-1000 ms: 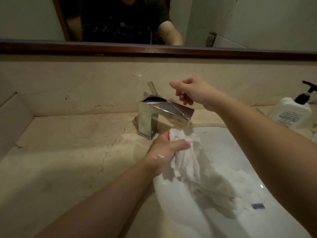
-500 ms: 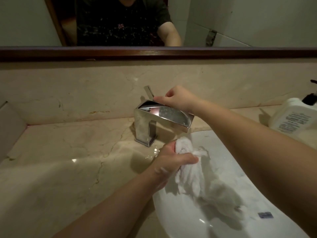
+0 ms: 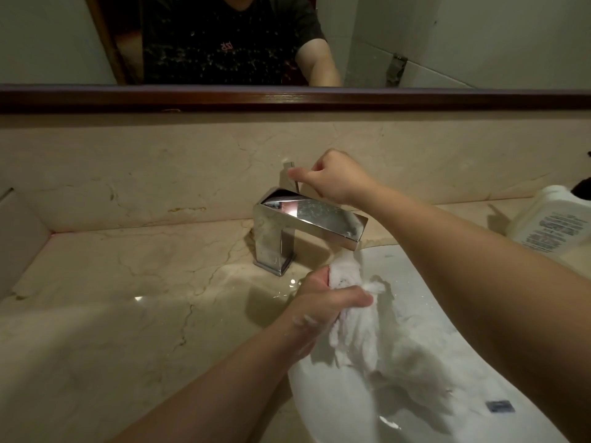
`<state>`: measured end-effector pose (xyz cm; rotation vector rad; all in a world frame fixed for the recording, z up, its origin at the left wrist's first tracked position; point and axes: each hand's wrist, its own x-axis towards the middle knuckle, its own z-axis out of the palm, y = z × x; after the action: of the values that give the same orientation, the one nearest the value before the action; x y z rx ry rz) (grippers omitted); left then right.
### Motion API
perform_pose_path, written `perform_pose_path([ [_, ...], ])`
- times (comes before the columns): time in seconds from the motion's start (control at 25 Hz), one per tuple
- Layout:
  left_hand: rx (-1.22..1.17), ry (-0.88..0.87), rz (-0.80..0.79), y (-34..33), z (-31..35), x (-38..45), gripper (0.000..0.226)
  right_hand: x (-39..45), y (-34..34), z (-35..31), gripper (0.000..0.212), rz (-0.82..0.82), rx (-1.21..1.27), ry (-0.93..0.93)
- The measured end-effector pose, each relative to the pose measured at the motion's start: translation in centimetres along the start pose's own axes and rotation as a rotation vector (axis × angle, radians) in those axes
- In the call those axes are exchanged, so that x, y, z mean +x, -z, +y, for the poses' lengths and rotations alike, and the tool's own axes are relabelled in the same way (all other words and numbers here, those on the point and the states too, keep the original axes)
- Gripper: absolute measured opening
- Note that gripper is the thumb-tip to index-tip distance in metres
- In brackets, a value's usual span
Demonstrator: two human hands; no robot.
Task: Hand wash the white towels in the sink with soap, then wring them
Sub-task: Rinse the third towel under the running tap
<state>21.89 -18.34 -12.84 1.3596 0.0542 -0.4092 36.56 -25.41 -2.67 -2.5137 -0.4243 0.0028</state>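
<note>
A wet white towel (image 3: 377, 343) hangs bunched into the white sink (image 3: 323, 410). My left hand (image 3: 323, 302) grips its upper end just under the spout of the chrome faucet (image 3: 307, 219). Soap foam clings to my left wrist. My right hand (image 3: 335, 177) is behind the faucet, its thumb and fingers pinching the thin upright faucet lever (image 3: 292, 177). No water stream is visible from the spout.
A white soap pump bottle (image 3: 550, 225) stands on the beige marble counter (image 3: 112, 298) at the right edge. A dark-framed mirror (image 3: 287, 99) runs above the backsplash and reflects a person in a dark shirt. A side wall closes the counter at the left.
My right hand moved from above the spout down and back to the faucet lever and took hold of it. My left hand kept its grip on the towel under the spout.
</note>
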Motion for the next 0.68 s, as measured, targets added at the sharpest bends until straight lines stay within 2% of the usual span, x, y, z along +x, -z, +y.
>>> perform_pose_path([
  [0.2,-0.039,-0.014,0.077,0.0,0.3,-0.2,0.026,-0.9,0.1,0.6,0.062,-0.04,0.047,-0.07],
  [0.36,0.012,0.003,0.12,-0.1,0.5,-0.2,0.019,-4.5,0.2,4.2,0.053,-0.013,0.316,-0.137],
  [0.52,0.044,-0.008,0.108,-0.5,0.4,-0.3,0.03,-9.5,-1.4,7.0,0.045,-0.011,0.58,-0.199],
  [0.68,0.046,-0.006,0.101,-0.6,0.2,-0.3,0.039,-13.1,-3.2,8.0,0.043,-0.169,0.691,-0.284],
])
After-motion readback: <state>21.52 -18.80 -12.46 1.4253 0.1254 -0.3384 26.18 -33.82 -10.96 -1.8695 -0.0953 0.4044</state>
